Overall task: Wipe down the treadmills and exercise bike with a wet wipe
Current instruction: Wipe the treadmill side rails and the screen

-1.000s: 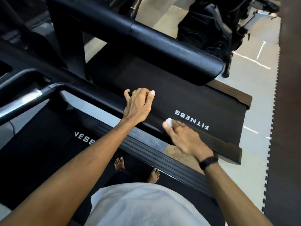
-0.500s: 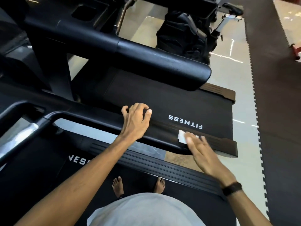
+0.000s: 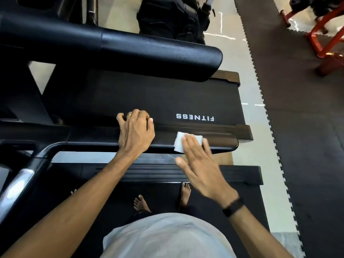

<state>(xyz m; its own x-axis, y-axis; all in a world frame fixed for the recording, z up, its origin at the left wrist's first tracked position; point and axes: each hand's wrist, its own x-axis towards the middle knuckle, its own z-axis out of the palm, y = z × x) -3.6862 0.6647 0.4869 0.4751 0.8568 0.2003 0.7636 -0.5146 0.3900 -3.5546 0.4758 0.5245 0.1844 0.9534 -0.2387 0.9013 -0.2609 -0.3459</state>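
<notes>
Your R hand (image 3: 201, 164), flat grip, fingers straight, presses wipe (image 3: 180, 144) on handrail (image 3: 221, 144); rail runs sideways, free end just right. L hand (image 3: 136, 133) clamps rail.

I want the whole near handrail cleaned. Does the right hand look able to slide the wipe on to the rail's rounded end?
Probably yes. The right hand presses the wet wipe flat on the handrail, and the stretch from there to the rounded end is bare. The left hand grips the rail on the other side.

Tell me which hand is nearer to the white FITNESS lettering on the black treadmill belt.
The right hand: it presses the white wet wipe just below the FITNESS lettering. The left hand grips the black handrail farther left.
</notes>
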